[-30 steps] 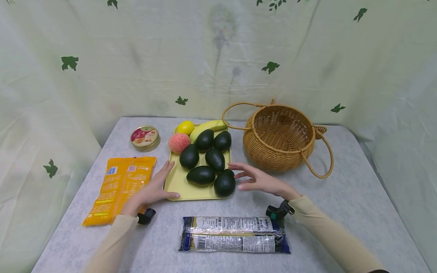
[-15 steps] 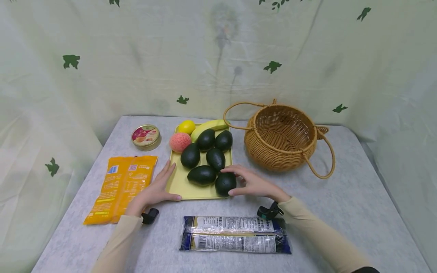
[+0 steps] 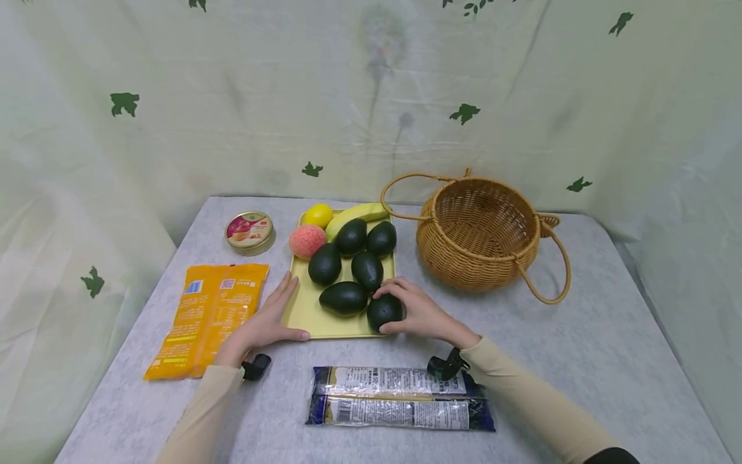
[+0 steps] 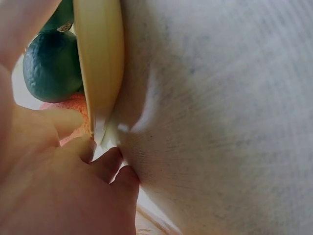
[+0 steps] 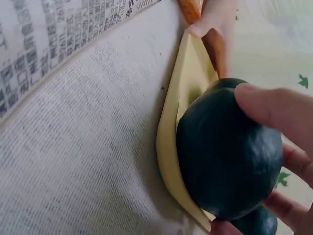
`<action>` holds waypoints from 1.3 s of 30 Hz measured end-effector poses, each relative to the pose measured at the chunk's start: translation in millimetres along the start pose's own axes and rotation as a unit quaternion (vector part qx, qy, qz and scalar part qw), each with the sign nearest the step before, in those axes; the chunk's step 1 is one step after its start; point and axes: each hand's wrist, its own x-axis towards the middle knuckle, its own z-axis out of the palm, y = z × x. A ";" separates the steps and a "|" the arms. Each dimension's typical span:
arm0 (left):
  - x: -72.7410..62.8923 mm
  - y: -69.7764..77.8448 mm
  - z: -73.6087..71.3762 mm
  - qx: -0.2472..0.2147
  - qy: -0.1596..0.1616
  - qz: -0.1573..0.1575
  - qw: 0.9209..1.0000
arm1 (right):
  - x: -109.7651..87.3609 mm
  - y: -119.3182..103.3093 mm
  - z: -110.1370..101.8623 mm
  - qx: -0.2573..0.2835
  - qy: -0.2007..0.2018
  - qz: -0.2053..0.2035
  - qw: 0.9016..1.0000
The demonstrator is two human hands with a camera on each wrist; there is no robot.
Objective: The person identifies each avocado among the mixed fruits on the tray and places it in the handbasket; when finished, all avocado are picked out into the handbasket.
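A yellow rectangular tray (image 3: 307, 319) bears several dark green avocados, with a pink peach-like fruit (image 3: 307, 241), a lemon (image 3: 318, 215) and a banana (image 3: 362, 212) at its far end. My right hand (image 3: 423, 314) grips the avocado (image 3: 385, 314) at the tray's near right corner, thumb on the near side and fingers round the far side. In the right wrist view this avocado (image 5: 227, 152) still sits within the tray's rim. My left hand (image 3: 263, 327) lies spread along the tray's left edge, its thumb at the near left corner.
A wicker basket (image 3: 458, 274) with raised handles stands right of the tray. An orange packet (image 3: 205, 322) lies to the left, below a round tin (image 3: 249, 232). Blue-ended plastic packs (image 3: 400, 398) lie in front. A pale curtain (image 3: 261, 96) surrounds the table.
My right hand has moved left from beside the tray and closed its fingers round the near right avocado. The left hand has stayed at the tray's edge. The view has shifted slightly.
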 end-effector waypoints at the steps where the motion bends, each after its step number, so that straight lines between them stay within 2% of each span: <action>1: 0.2 -0.2 0.1 0.000 0.000 0.000 1.000 | -0.5 0.4 -0.5 0.009 0.001 -0.001 1.000; 5: 0.4 -0.5 0.1 0.003 0.002 0.002 1.000 | -3.8 3.9 -4.7 0.072 -0.009 0.001 0.997; 11: 0.4 0.5 -0.5 0.006 0.004 0.000 1.000 | -9.3 8.9 -18.1 0.159 -0.009 -0.006 0.987; 19: -0.2 4.3 -4.0 0.006 0.003 -0.011 1.000 | -22.5 -5.3 -53.2 0.202 -0.002 -0.003 0.979; 21: -0.6 4.9 -3.9 0.008 0.001 -0.009 1.000 | -25.7 0.4 -60.0 0.216 -0.005 -0.012 0.976; 28: -0.9 3.6 -1.2 0.005 0.001 -0.004 1.000 | -32.4 -9.2 -96.7 0.271 -0.018 -0.049 0.961; 32: -0.1 2.0 -0.3 0.004 0.003 -0.010 1.000 | -31.2 -7.7 -117.6 0.268 -0.007 -0.056 0.962; 36: 1.2 0.2 0.7 0.008 0.004 -0.012 1.000 | -29.7 -2.9 -141.8 0.247 0.023 -0.035 0.968; 39: 0.7 0.3 0.5 0.007 0.007 -0.010 1.000 | -29.6 2.6 -160.2 0.245 0.046 -0.008 0.968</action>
